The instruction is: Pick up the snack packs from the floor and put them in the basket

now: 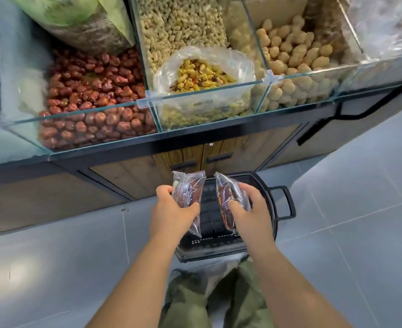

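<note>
Olive cloth trousers [188, 299] bottom centre. Left hand [171, 210] grips crinkly clear-plastic snack pack [188, 190]; right hand [252, 209] grips second glossy pack [227, 195], both over black slatted plastic basket [209, 253].

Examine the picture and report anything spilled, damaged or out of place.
Nothing is spilled or broken. One oddity: an open clear bag of yellow snacks sits loose in the middle glass bin, on top of the paler peanuts.

A shop for loose dried foods is indicated: beyond the left hand [174, 214], glass bins [207, 107] are filled with red dates [88, 91] and peanuts [178, 27], and just right of it a shopping basket [209, 254] is set on grey floor tiles [360, 233].
</note>
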Action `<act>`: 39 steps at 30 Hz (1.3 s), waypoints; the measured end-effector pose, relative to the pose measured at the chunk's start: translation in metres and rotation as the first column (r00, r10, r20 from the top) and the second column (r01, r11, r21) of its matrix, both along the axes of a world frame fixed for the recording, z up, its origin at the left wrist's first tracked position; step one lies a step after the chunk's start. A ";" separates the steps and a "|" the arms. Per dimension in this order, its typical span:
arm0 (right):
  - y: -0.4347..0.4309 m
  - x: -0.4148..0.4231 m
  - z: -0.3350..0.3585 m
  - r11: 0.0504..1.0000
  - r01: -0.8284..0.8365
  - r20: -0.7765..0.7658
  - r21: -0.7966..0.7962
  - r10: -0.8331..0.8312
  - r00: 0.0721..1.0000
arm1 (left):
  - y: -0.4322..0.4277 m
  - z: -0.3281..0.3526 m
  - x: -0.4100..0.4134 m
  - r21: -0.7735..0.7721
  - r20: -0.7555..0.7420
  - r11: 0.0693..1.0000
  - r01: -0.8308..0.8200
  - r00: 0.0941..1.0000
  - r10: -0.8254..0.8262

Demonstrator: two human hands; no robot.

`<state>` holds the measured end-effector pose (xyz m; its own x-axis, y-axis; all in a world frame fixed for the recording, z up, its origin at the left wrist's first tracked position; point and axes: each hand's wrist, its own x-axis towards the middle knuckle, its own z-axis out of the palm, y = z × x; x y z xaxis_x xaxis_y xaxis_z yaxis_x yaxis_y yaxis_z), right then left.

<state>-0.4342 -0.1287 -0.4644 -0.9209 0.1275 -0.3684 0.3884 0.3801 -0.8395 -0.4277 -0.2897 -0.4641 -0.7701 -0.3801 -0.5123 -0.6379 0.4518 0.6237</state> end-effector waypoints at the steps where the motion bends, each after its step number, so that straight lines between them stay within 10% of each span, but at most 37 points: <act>1: 0.002 -0.006 -0.015 1.000 -0.013 0.023 -0.004 0.013 1.000 | 0.002 -0.015 -0.006 0.004 0.022 1.000 -0.020 1.000 0.019; 17: 0.025 -0.041 -0.281 0.993 -0.089 0.250 0.076 0.067 0.966 | 0.043 -0.279 -0.022 0.019 0.329 0.989 -0.149 0.935 0.135; 39: -0.003 -0.057 -0.607 0.842 -0.485 0.768 0.238 0.142 0.624 | 0.055 -0.617 -0.031 -0.223 0.651 0.965 0.138 0.757 0.042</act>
